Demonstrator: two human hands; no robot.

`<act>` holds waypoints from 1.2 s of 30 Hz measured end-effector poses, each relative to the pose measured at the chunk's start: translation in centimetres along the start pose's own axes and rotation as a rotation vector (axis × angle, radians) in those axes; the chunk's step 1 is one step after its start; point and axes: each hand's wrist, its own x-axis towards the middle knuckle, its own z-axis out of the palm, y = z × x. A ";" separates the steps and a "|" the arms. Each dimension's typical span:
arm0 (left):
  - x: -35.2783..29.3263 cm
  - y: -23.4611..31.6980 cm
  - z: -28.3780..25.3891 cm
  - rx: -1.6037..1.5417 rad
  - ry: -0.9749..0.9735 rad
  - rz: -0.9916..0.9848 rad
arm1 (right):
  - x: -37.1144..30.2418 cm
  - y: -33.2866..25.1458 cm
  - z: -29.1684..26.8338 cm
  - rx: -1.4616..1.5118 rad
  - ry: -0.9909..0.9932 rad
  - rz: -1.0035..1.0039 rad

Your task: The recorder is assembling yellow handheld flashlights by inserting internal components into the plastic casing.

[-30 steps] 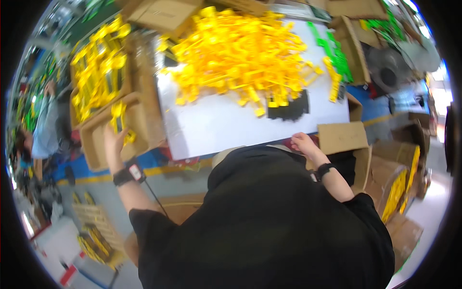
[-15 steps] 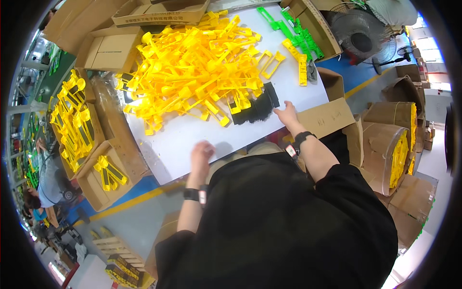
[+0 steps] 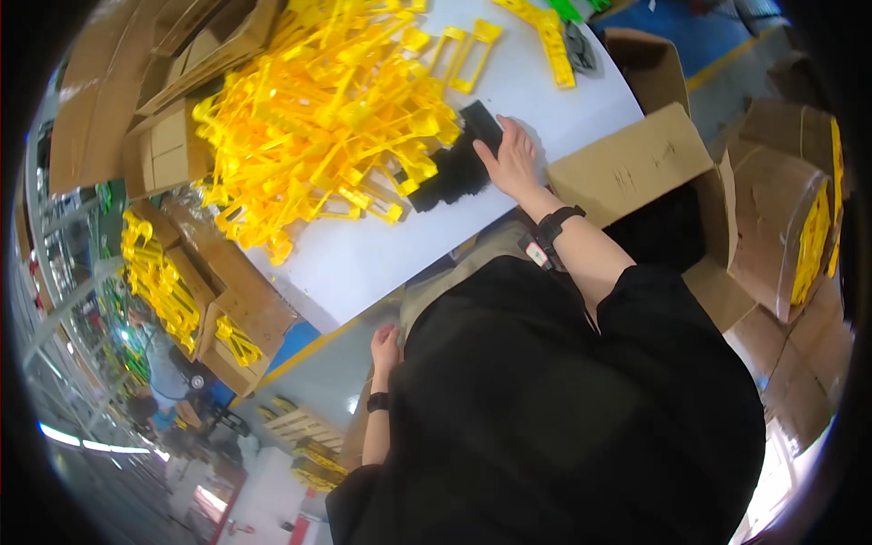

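Observation:
My right hand (image 3: 515,166) is at the right end of a row of black fuzzy-edged strips (image 3: 451,174) on the white table. Its thumb and fingers are spread around the end strip, which lies at an angle; whether they touch it I cannot tell. My left hand (image 3: 385,346) is down beside my body, off the table's near edge, with its fingers curled in and nothing visible in them. A big heap of yellow plastic frame-shaped parts (image 3: 318,118) covers the table left of the strips, some overlapping them.
Two loose yellow frames (image 3: 475,56) and a yellow bar (image 3: 554,50) lie toward the far side. An open carton (image 3: 631,168) stands at the table's right edge. Cartons with yellow parts (image 3: 163,282) stand at the left; larger cartons (image 3: 779,227) stand at the right.
My left hand has dropped from over the table to beside my body. My right hand has reached in to the strips' right end. The view has swung, shifting the table up and left.

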 end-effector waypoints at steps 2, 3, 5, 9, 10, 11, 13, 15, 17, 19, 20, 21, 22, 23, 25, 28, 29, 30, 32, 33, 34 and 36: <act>0.7 -0.2 -1.0 0.073 -0.060 -0.003 | -0.9 -0.9 -2.9 -0.045 -0.151 -0.014; 1.7 -0.4 -1.9 0.100 -0.088 0.006 | -2.1 -0.9 -4.2 -0.075 -0.316 -0.051; 3.6 -0.5 -4.0 0.204 -0.042 0.161 | -5.3 -1.2 -7.2 -0.039 -0.575 -0.147; 6.8 3.7 -7.1 0.273 -0.041 0.285 | -15.4 -1.4 -10.4 0.453 -0.814 0.386; 7.9 4.5 -8.2 0.327 -0.012 0.372 | -18.5 -0.6 -9.8 0.466 -0.804 0.456; 8.8 5.3 -8.9 0.376 0.010 0.458 | -21.8 0.7 -8.7 0.475 -0.796 0.530; 8.2 9.2 -9.0 0.587 0.097 0.622 | -29.0 5.2 -5.2 0.416 -0.709 0.740; 9.3 10.7 -9.2 0.630 0.112 0.712 | -34.4 8.9 -2.1 0.351 -0.637 0.934; 11.0 11.1 -9.2 0.841 0.237 0.990 | -38.3 11.3 -0.6 -0.161 -0.508 1.063; 12.2 10.9 -9.4 0.881 0.336 1.009 | -40.7 11.9 0.0 -0.365 -0.463 1.105; 13.1 11.4 -9.1 0.842 0.308 0.987 | -41.2 12.2 0.1 -0.574 -0.407 1.115; 14.4 11.4 -8.9 0.856 0.300 0.981 | -41.7 13.3 0.2 -0.571 -0.418 1.125; 15.8 11.3 -8.3 0.803 0.342 0.938 | -42.1 15.4 -0.1 -0.533 -0.395 1.091; 16.8 11.2 -7.8 0.758 0.392 0.895 | -42.7 17.6 0.0 -0.485 -0.374 1.058; 17.8 10.8 -5.7 0.780 0.379 0.866 | -47.2 22.2 0.4 -0.527 -0.448 1.247; 19.2 9.9 -5.1 0.729 0.573 0.869 | -56.2 24.5 -1.5 -0.441 -0.453 0.956; 19.4 9.7 -5.0 0.742 0.596 0.858 | -56.1 25.2 -2.0 -0.440 -0.469 1.003; 19.4 9.6 -4.6 0.707 0.604 0.848 | -55.4 26.7 -2.6 -0.451 -0.463 1.057; 18.8 9.9 -4.3 0.712 0.584 0.832 | -54.1 28.6 -3.9 -0.475 -0.435 1.145; 19.1 9.8 -4.5 0.728 0.587 0.829 | -52.9 29.4 -3.8 -0.485 -0.420 1.172; 19.2 9.8 -4.3 0.733 0.595 0.821 | -51.6 30.2 -3.4 -0.491 -0.407 1.189; 19.3 9.9 -3.8 0.737 0.627 0.801 | -51.3 30.3 -2.8 -0.493 -0.402 1.208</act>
